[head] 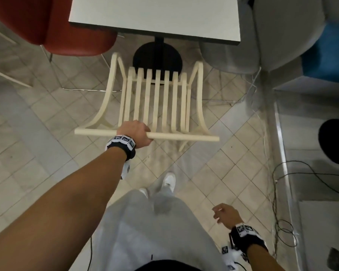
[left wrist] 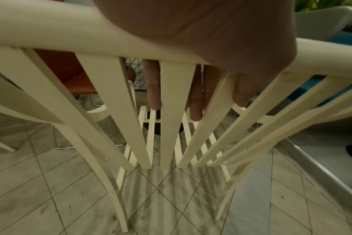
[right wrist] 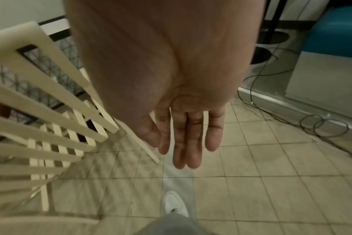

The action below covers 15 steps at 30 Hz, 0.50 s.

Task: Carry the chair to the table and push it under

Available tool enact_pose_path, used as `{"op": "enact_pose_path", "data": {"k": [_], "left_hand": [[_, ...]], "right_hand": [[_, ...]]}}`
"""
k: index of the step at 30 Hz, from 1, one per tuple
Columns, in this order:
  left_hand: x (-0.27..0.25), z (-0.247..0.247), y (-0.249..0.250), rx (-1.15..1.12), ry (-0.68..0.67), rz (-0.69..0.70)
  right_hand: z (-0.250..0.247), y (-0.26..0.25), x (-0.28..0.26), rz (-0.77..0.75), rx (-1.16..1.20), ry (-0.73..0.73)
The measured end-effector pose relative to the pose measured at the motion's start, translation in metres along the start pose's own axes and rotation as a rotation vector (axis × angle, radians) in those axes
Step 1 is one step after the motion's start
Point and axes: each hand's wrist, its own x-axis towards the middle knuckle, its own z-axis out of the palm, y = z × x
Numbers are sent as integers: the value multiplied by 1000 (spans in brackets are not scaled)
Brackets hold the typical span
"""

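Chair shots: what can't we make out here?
- Chair feet: whether they touch the floor is unclear; head view blurs the rear leg.
- Left hand grip on the top rail: thumb hidden under the rail in head view; palm fills the left wrist view.
- Table far edge: cut off by the top of the head view.
- Right hand: open, nothing in it.

Your chair (head: 155,98) is a cream slatted wooden one, its seat and back made of parallel slats, with curved side pieces. Its round top rail (head: 184,136) lies nearest you, and the seat's front edge points at the table (head: 155,14). That white square-topped table stands on a black post with a round black foot, and the chair's front sits just short of the top's near edge.
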Motion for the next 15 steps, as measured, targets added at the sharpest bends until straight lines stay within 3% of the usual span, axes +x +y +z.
{"op": "enact_pose_path", "data": {"k": [15], "left_hand": [[82, -49, -39, -31, 54, 8]], "right_hand": [[-6, -59, -1, -13, 10, 61]]}}
